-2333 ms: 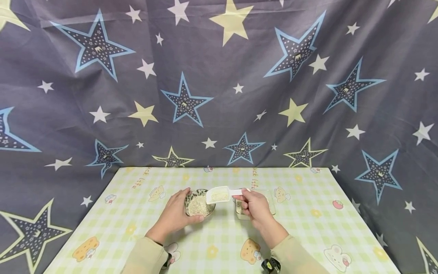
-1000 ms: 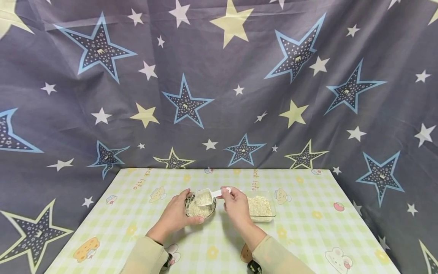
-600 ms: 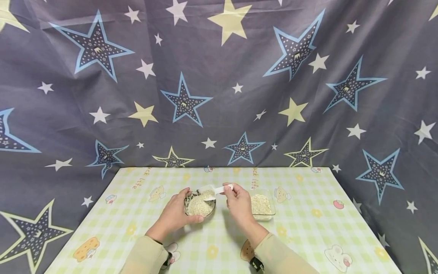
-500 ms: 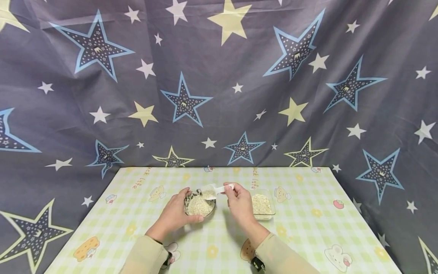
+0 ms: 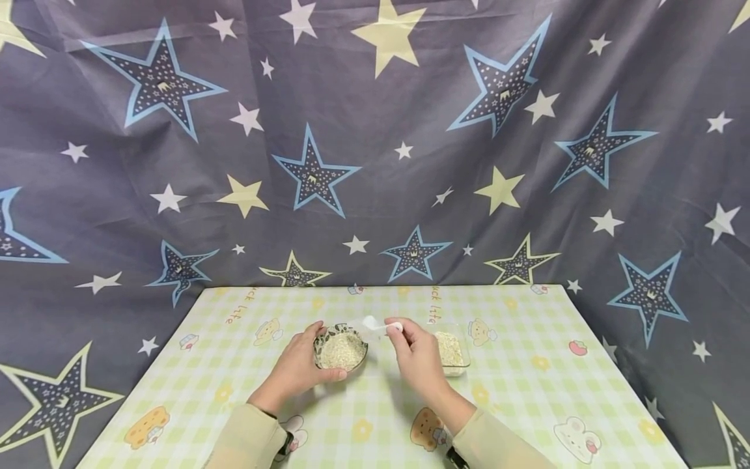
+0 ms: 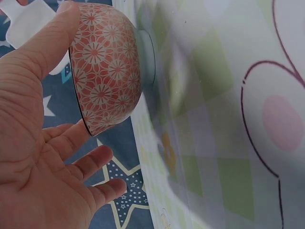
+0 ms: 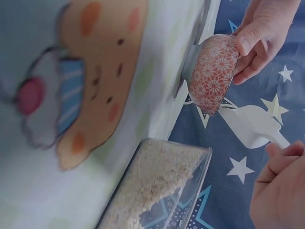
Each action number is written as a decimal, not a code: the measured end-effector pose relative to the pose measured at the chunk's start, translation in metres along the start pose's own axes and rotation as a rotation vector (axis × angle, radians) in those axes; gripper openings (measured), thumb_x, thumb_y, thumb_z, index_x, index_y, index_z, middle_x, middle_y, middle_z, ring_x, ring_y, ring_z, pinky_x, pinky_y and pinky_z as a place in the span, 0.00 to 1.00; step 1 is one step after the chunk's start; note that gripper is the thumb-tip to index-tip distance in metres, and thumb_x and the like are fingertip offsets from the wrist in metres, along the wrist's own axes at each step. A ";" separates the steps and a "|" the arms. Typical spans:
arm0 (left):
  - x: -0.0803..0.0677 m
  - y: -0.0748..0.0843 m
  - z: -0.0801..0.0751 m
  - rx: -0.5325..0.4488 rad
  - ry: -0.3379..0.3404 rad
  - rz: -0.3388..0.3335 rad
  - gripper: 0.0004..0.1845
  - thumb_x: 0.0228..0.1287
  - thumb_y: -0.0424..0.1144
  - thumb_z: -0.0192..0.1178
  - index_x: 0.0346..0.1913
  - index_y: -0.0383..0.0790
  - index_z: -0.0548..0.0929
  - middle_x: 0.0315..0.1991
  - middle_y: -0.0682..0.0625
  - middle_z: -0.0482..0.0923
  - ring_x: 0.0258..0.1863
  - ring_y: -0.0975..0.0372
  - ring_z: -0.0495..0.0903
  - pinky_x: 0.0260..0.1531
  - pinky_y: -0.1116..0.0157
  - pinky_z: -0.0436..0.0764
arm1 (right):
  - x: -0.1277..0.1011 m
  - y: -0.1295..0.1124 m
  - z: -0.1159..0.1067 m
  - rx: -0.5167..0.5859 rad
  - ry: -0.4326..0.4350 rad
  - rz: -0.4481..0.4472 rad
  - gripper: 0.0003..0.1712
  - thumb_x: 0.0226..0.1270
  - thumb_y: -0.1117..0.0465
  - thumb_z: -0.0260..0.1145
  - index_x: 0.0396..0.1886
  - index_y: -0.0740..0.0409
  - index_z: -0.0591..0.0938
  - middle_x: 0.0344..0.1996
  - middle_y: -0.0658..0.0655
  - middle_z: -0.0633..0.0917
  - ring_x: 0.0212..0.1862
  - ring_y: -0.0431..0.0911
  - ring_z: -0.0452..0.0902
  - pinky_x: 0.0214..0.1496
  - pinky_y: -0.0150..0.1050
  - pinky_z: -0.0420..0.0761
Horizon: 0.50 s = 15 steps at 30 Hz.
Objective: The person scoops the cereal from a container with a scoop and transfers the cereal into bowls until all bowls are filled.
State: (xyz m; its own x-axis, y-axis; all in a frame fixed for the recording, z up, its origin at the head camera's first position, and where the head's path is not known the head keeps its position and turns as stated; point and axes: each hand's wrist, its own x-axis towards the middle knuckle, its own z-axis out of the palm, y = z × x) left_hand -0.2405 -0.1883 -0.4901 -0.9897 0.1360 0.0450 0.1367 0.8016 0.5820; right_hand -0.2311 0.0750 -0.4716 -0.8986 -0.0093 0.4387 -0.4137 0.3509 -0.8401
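Observation:
My left hand (image 5: 295,366) holds a small bowl by its rim, thumb at the near side and fingers at the far side. The bowl (image 6: 107,71) stands upright on the table, red with white flowers outside, and carries a heap of oat flakes (image 5: 342,352). Just right of the bowl, my right hand (image 5: 419,357) pinches the handle of a white plastic scoop (image 7: 251,126). The scoop is tilted, its mouth at the bowl's right rim; whether it touches the rim I cannot tell. Any flakes left inside it cannot be made out.
A rectangular glass container (image 7: 202,176) with more oat flakes stands right of the bowl, partly behind my right hand. The table (image 5: 515,404) has a green checked cloth with cartoon prints. A dark star-patterned curtain (image 5: 375,163) hangs behind and at both sides.
My right hand brought the flake-filled scoop left over the bowl and tipped it in. Since then the scoop has drawn back to the bowl's right rim. The left hand has stayed on the bowl.

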 end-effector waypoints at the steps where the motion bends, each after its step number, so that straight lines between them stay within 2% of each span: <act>1: 0.000 0.000 0.000 -0.001 -0.003 -0.005 0.70 0.46 0.62 0.85 0.84 0.33 0.56 0.79 0.41 0.70 0.77 0.39 0.68 0.77 0.37 0.69 | -0.002 0.001 -0.002 -0.017 -0.007 -0.041 0.11 0.80 0.58 0.67 0.52 0.55 0.91 0.20 0.48 0.81 0.20 0.31 0.64 0.22 0.27 0.69; 4: 0.000 0.000 0.000 0.001 -0.001 0.000 0.69 0.46 0.62 0.84 0.84 0.33 0.57 0.79 0.41 0.71 0.77 0.39 0.69 0.77 0.36 0.70 | -0.006 0.004 -0.006 -0.083 -0.023 -0.208 0.10 0.78 0.60 0.69 0.52 0.55 0.91 0.17 0.45 0.76 0.20 0.27 0.60 0.20 0.24 0.67; 8: 0.000 0.000 0.000 0.005 0.002 0.005 0.69 0.47 0.62 0.84 0.84 0.33 0.57 0.78 0.40 0.71 0.76 0.38 0.69 0.75 0.36 0.71 | -0.010 0.009 -0.009 -0.189 -0.022 -0.496 0.11 0.71 0.66 0.73 0.51 0.54 0.91 0.17 0.44 0.79 0.20 0.25 0.59 0.21 0.19 0.68; 10: 0.000 -0.001 0.000 0.012 0.006 0.009 0.68 0.47 0.62 0.84 0.84 0.33 0.58 0.78 0.39 0.71 0.76 0.38 0.70 0.75 0.36 0.72 | -0.010 0.010 -0.010 -0.221 -0.020 -0.580 0.12 0.69 0.67 0.74 0.51 0.53 0.91 0.17 0.44 0.81 0.20 0.24 0.60 0.23 0.18 0.69; 12: 0.000 0.000 0.000 0.014 0.009 0.007 0.69 0.46 0.62 0.85 0.84 0.33 0.58 0.78 0.39 0.71 0.76 0.38 0.70 0.75 0.36 0.72 | -0.012 0.010 -0.012 -0.195 -0.047 -0.548 0.12 0.71 0.66 0.73 0.52 0.53 0.91 0.16 0.44 0.79 0.19 0.24 0.58 0.21 0.18 0.68; 14: 0.000 0.001 0.001 0.014 0.014 0.007 0.69 0.45 0.62 0.85 0.83 0.33 0.59 0.77 0.39 0.72 0.75 0.37 0.70 0.75 0.35 0.71 | -0.012 0.008 -0.014 -0.111 -0.073 -0.398 0.10 0.76 0.63 0.70 0.52 0.54 0.91 0.15 0.45 0.77 0.18 0.25 0.59 0.19 0.21 0.67; 15: 0.000 0.001 0.001 0.013 0.012 0.005 0.69 0.45 0.63 0.85 0.83 0.34 0.59 0.77 0.39 0.72 0.75 0.37 0.70 0.75 0.35 0.71 | -0.012 0.007 -0.016 -0.049 -0.081 -0.286 0.09 0.78 0.61 0.68 0.52 0.54 0.91 0.15 0.47 0.77 0.18 0.27 0.60 0.18 0.22 0.66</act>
State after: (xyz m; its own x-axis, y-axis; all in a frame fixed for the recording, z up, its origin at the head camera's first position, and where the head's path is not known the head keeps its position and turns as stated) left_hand -0.2402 -0.1867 -0.4903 -0.9894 0.1335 0.0577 0.1424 0.8082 0.5714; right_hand -0.2205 0.0922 -0.4776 -0.7559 -0.1886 0.6269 -0.6463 0.3677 -0.6686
